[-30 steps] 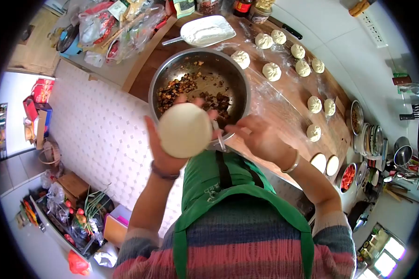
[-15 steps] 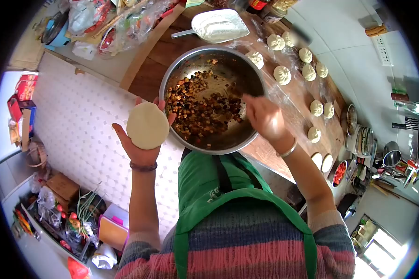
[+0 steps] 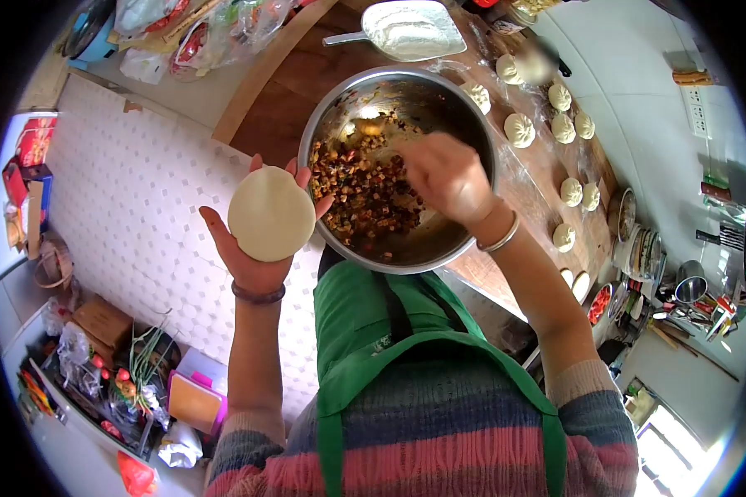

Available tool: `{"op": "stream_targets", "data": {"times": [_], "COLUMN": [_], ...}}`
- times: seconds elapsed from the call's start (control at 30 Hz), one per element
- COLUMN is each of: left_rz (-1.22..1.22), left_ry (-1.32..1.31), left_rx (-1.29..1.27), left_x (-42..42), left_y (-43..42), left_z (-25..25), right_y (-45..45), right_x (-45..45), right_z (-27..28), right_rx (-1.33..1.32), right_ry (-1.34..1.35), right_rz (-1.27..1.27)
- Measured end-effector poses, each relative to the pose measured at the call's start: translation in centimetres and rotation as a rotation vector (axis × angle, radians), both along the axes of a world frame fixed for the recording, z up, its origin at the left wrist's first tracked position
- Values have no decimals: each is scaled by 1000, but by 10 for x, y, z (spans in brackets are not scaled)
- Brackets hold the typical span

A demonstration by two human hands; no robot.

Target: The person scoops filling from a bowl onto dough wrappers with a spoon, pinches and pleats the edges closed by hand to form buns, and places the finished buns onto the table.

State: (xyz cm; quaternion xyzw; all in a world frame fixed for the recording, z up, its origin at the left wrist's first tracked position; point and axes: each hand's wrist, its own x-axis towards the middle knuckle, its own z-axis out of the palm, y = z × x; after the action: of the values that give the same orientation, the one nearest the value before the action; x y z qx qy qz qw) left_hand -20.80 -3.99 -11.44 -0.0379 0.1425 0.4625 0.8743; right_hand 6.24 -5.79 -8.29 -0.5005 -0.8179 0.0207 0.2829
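Observation:
A round, flat dough wrapper [image 3: 272, 214] lies across the palm of my left hand [image 3: 257, 269], whose fingers reach out beneath it to the bowl's left rim. Beside it stands a large steel mixing bowl [image 3: 487, 166] with diced, dark brown filling [image 3: 360, 195] gathered mostly on the left side. My right hand [image 3: 452, 182] is inside the bowl's opening, over the right part of the filling. Its fingers are curled closed and blurred by motion, so whatever they grip is hidden.
Several pleated buns [image 3: 520, 130] sit on the wooden table [image 3: 514, 182] to the right. Behind the bowl rests a metal scoop of flour [image 3: 414, 31]. Two more dough rounds [image 3: 581, 287] lie near a bowl of red pieces [image 3: 601, 304]. Plastic bags [image 3: 249, 29] crowd the back left.
My right hand has moved left and slightly up over the filling. The view has shifted, so the bowl appears farther right and higher. The wrapper stays on my left palm.

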Motion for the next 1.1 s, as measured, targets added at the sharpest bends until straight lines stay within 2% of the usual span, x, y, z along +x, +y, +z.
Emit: {"op": "stream_targets", "data": {"times": [0.13, 0.27, 0.3, 0.47, 0.53, 0.6, 0.63, 0.67, 0.73, 0.8, 0.83, 0.87, 0.93, 1.0, 1.1], "left_rz": [14, 24, 26, 32, 21, 7, 9, 9, 2, -1, 2, 5, 3, 3, 11], "left_ry": [28, -14, -51, -25, 4, 54, 55, 56, 54, 53, 52, 51, 50, 47, 86], "left_rx": [-22, -58, -62, -67, -45, -1, -2, -4, -4, 1, 6, 13, 18, 11, -27], "left_x": [2, 0, -1, 1, 2, 1, 1, 0, 1, 0, 0, 1, 1, 1, 1], "left_y": [1, 1, 1, 1, 1, 1, 1, 1, 1, 0, -1, -1, -1, 1, 1], "left_z": [0, 1, 0, 0, 1, 1, 1, 1, 0, 0, -1, -2, -1, -1, 1], "right_y": [28, 13, 3, 20, 28, 25, 16, 7, 0, 3, 13, 21, 31, 31, 9], "right_x": [-10, -32, -34, 5, 4, -12, -24, -33, -22, 11, 16, 15, 11, -4, -31], "right_z": [7, 6, 16, 6, -5, -17, -13, -12, -6, -9, 3, 10, 2, -9, 1], "right_rx": [102, -13, -62, 156, 34, 116, -42, -23, 3, 34, 150, 162, 118, 138, -14], "right_ry": [-26, 19, -18, -124, -105, -68, -85, 13, 41, -90, -45, -111, -60, -50, -19], "right_rz": [-144, 222, 231, -251, -285, -51, 37, 118, 54, -143, -218, -326, -244, 12, 146]}}
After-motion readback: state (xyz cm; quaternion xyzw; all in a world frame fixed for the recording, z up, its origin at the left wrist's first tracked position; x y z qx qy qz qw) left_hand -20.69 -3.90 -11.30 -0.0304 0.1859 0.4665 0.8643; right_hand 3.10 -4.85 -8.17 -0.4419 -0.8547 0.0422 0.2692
